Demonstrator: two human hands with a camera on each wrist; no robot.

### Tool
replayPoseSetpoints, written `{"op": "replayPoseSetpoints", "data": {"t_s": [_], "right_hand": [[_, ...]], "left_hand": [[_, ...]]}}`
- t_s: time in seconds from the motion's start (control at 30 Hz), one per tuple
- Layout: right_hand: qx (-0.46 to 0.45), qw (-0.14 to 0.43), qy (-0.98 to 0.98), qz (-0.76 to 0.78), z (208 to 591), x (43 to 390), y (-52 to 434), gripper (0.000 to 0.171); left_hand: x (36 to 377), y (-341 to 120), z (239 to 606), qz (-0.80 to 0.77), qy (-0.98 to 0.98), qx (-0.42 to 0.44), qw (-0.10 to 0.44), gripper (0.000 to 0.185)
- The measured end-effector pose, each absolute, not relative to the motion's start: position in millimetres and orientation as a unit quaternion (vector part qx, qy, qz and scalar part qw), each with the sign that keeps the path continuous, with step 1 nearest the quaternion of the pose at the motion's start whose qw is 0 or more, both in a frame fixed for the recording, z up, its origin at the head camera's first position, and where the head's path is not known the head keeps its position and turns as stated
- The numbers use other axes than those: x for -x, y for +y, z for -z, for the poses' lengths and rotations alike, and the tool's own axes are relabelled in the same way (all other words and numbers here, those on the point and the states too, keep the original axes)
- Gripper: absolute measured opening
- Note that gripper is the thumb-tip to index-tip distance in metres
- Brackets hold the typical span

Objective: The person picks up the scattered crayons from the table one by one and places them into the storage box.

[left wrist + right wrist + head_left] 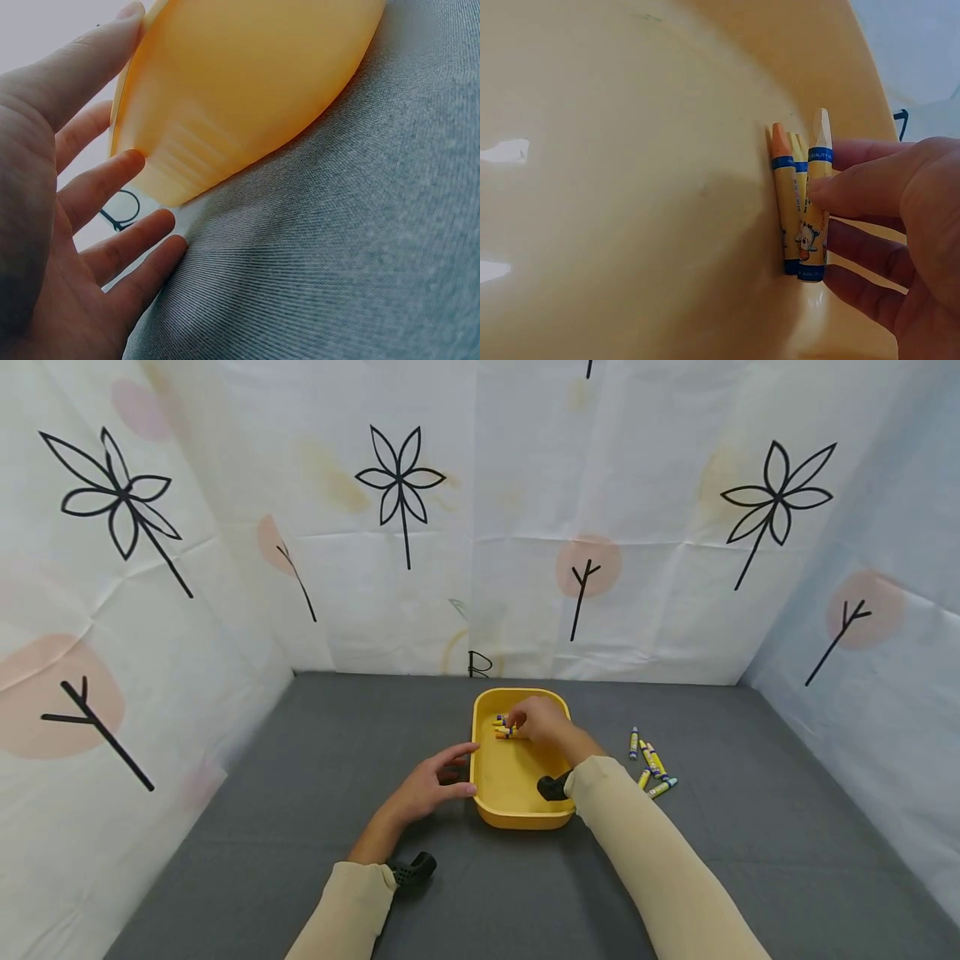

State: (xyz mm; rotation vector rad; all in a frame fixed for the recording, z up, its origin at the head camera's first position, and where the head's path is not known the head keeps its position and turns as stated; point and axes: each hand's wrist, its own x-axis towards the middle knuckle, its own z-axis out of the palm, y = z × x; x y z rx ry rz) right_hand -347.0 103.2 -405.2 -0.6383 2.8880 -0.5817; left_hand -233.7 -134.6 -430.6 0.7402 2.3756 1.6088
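Observation:
A yellow tray [513, 819] stands on the grey tabletop. My right hand [542, 722] reaches into its far part and pinches a pale-tipped crayon [817, 214] between thumb and fingers. Right beside that crayon in the right wrist view are an orange crayon [784, 202] and a yellow one [801, 169], partly hidden behind it. In the head view several crayons [503, 735] lie side by side in the tray next to the hand. My left hand [429, 787] is at the tray's left side, fingers spread, with the thumb at the rim in the left wrist view.
To the right of the tray, several more crayons [656, 762] lie loosely on the tabletop [360, 718], close to my right sleeve [652, 852]. Patterned white cloth [510, 510] hangs at the back and along both sides.

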Motion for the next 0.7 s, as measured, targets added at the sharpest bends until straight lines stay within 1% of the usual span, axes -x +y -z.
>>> {"op": "replayPoseSetpoints", "data": {"t_s": [0.17, 0.43, 0.7], "right_hand": [[0.194, 0.069, 0.96, 0.191, 409.6, 346.2, 102.8, 0.02], [0.196, 0.053, 0.958, 0.204, 404.9, 342.2, 104.6, 0.023], [0.192, -0.003, 0.944, 0.27, 387.7, 334.0, 120.4, 0.02]], "left_hand": [[233.8, -133.4, 431.1, -0.538, 0.8, -0.251, 0.09, 0.062], [232.7, -131.7, 430.0, -0.537, 0.802, -0.247, 0.086, 0.061], [231.7, -131.6, 428.4, -0.536, 0.806, -0.239, 0.084, 0.061]]}}
